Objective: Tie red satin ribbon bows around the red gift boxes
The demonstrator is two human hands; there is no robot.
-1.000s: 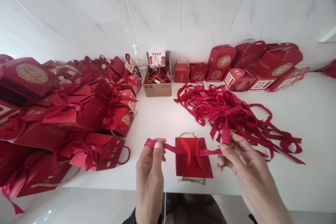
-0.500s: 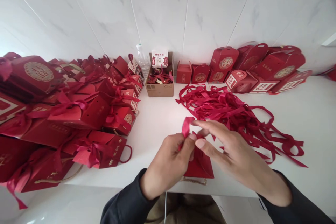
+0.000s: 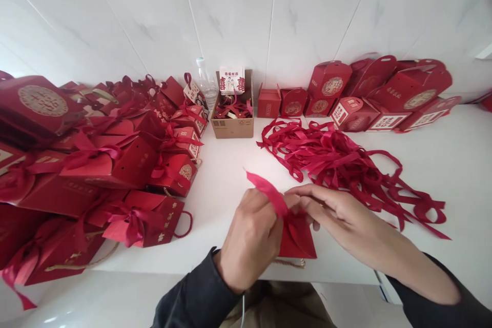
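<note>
At lower centre of the frame, a ribbon [image 3: 271, 192] over a small red box [image 3: 298, 238]

Both hands meet above the box, which sits near the front edge of the white bench [image 3: 226, 169], a rope handle [image 3: 289, 263] showing at its near side. The left hand [image 3: 249, 236] is curled nearly closed, its fingertips hidden; the ribbon's loose end slants up beside its knuckles. The right hand [image 3: 346, 220] has long, part-bent fingers reaching to the ribbon. Whether either hand grips it, I cannot tell.

Just beyond the right hand, right of centre, lies a tangled heap of ribbons [image 3: 334, 156]. Bow-tied boxes [image 3: 130, 164] crowd the left of the frame. At upper centre stands a cardboard carton [image 3: 232, 129] beside a clear bottle [image 3: 206, 84]; at upper right, more red boxes [image 3: 411, 87] stand stacked against the tiled wall [image 3: 307, 5]
</note>
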